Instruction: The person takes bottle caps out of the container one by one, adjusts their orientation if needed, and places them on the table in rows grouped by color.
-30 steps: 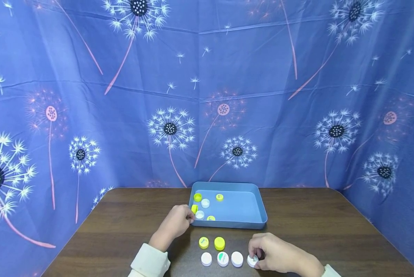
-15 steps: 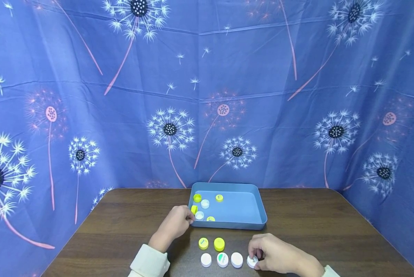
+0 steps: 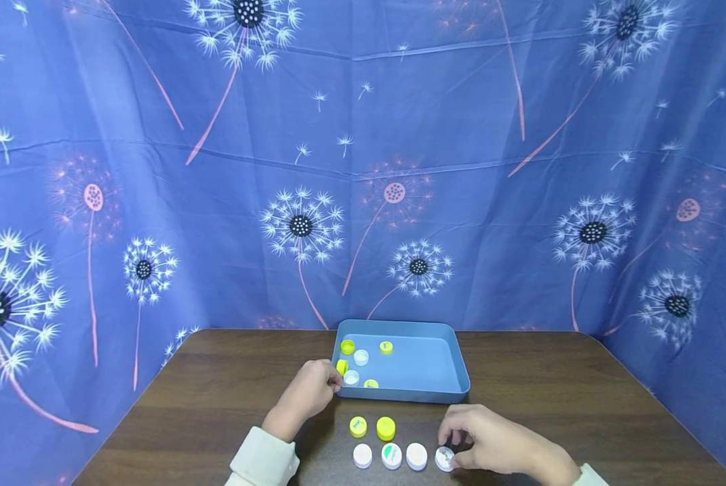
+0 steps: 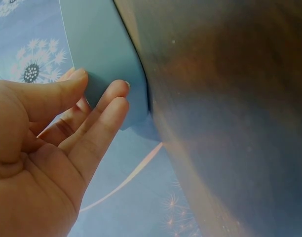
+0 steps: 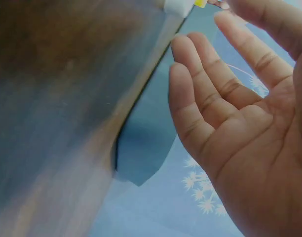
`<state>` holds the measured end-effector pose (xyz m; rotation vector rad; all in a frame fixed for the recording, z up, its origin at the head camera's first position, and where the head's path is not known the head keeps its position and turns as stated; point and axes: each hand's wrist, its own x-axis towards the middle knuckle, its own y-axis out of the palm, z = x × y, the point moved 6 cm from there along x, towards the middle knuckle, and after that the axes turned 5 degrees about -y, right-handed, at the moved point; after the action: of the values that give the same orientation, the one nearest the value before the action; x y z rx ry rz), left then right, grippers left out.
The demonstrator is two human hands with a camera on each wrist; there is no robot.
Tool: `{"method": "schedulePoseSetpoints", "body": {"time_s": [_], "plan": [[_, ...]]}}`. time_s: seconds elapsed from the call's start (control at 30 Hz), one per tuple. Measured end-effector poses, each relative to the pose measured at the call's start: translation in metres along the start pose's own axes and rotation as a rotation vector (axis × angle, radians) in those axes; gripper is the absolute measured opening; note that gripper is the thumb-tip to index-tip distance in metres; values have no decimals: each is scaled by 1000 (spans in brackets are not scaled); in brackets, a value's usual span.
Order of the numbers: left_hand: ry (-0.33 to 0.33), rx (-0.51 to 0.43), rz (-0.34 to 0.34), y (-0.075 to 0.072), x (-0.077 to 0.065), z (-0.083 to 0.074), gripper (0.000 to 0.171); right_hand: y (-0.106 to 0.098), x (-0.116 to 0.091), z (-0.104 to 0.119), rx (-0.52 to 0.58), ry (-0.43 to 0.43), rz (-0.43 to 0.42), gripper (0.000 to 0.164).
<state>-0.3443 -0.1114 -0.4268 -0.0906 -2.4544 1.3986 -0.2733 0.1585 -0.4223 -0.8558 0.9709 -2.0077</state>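
My left hand pinches the near left corner of a blue tray; in the left wrist view, thumb and fingers meet the tray's wall. My right hand is beside a white bottle cap with a grey mark, at the right end of a row. Its fingers are loosely bent and spread; the thumb tip lies close to that cap, and touching cannot be told. Leftward in the row are a plain white cap, a green-marked cap and another white cap.
Two yellow caps lie between the row and the tray. Inside the tray, several yellow and white caps gather mostly at the left. The brown wooden table ends against a blue curtain with dandelion prints.
My right fingers have opened and lifted off the grey-marked white cap, which stays at the end of the row. The left hand keeps its place at the tray corner.
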Motion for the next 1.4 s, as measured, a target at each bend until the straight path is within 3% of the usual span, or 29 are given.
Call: {"method": "schedulePoseSetpoints", "body": {"time_s": [0.23,0.37,0.57,0.8,1.17,1.4], "plan": [[3,3,2,-4,0,0,16,-17,16,4,-78,-17,-119,25],[9,5,0,-3,1,2,16,-26,32,0,-104,33,-155,23],[22,24,-8,-2,2,3,14,-31,65,-6,-80,113,-133,22],[5,20,-9,-2,1,5,13,-28,109,-14,-107,126,-83,24],[35,-13,-13,-2,-1,-1,13,-4,160,-32,-112,171,5,27],[61,-8,-16,-3,0,-2,12,11,190,-29,-136,193,50,35]]}}
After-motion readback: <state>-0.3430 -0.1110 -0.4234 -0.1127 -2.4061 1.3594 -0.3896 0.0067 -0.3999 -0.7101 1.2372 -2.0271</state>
